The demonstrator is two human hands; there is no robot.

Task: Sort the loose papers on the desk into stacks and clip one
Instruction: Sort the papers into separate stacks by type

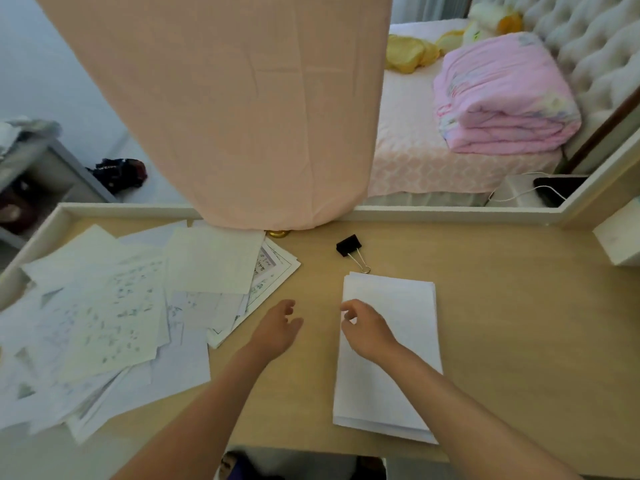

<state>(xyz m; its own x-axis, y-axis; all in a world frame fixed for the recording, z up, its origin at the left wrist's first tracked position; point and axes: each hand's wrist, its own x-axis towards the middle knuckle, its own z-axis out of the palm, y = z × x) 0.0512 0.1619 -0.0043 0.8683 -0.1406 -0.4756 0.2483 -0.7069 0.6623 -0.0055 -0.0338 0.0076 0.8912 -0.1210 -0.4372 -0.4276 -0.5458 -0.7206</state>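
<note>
A neat stack of white papers (401, 341) lies on the wooden desk (519, 323), right of centre. My right hand (367, 327) hovers over the stack's left edge with loosely curled fingers and holds nothing. Over bare desk to its left, my left hand (280, 323) is relaxed and holds nothing. A black binder clip (350, 247) with silver handles lies just beyond the stack's far edge. A messy pile of loose papers (114, 317), some with handwriting, covers the desk's left side.
A peach cloth (235, 109) hangs over the desk's back edge, with a gold base (278, 233) under it. A white box (620, 233) sits at the right edge. Behind the desk is a bed with a folded pink quilt (502, 98).
</note>
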